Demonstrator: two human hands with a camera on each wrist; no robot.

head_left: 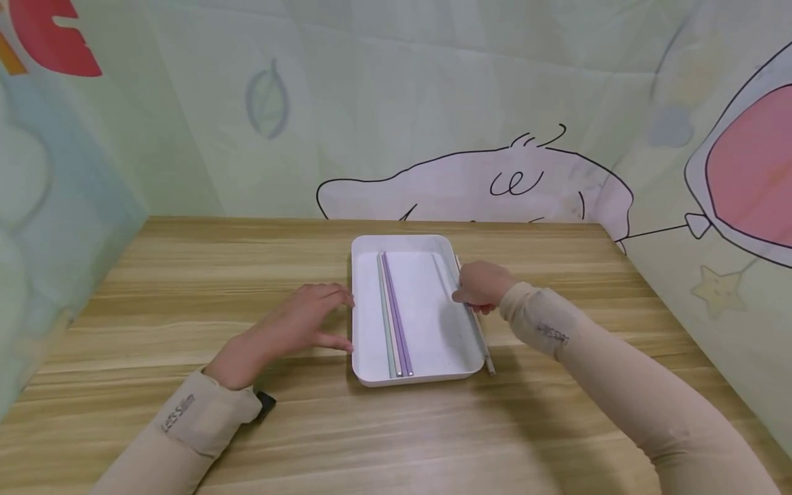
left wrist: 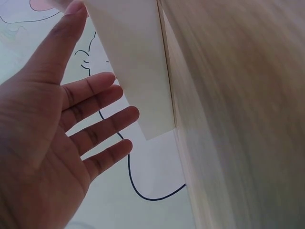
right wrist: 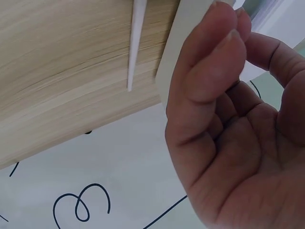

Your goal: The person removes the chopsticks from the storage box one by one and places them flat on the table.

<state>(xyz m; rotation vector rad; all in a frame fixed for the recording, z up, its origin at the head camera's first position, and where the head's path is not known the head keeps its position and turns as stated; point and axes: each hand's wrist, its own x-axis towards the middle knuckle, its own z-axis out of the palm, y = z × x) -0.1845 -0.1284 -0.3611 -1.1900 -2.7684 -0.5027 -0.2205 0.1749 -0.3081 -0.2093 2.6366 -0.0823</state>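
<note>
A white rectangular tray [head_left: 427,379] holds several slim chopsticks [head_left: 396,316] in pale green, pinkish white and purple, lying lengthwise left of its middle. My left hand [head_left: 309,320] is beside the tray's left wall, fingertips and thumb tip at its outer side. In the left wrist view the fingers of that hand [left wrist: 62,114] are spread and hold nothing. Over the right rim, my right hand [head_left: 485,285] has its fingers curled, thumb to the inside, seemingly pinching the rim. The right wrist view shows the bent fingers [right wrist: 214,71] against the tray wall [right wrist: 177,52]; their tips are partly hidden.
One whitish chopstick [head_left: 489,364] lies on the wooden table [head_left: 278,440] along the tray's right outer side, partly under my right hand. Behind the table's far edge hangs a printed cloth backdrop [head_left: 396,103], which also closes off both sides.
</note>
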